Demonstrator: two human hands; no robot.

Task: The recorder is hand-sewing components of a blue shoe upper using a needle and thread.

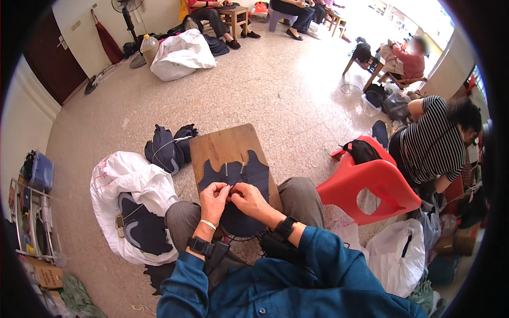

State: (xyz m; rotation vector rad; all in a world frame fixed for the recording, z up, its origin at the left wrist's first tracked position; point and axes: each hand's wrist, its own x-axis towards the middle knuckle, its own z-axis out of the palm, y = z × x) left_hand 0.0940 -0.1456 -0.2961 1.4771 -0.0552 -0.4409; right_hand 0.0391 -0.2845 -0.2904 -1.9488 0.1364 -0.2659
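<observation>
A dark navy cut piece [248,176], with notched edges like a shoe upper or fabric panel, lies across the wooden stool [225,142] in front of my knees. Two thin light strips show on its far part. My left hand [213,203] and my right hand [251,202] meet over the middle of the piece, fingertips pinched together. Whatever sits between the fingers is too small to make out. Below my hands, more of the navy piece hangs toward my lap.
Left of the stool are tied bundles of navy pieces [165,151] and an open white sack [124,172] holding more. A red plastic chair [366,185] stands at right, with a white bag [396,254] beside it. Close by, a person in a striped top [429,140] bends over; others sit farther off.
</observation>
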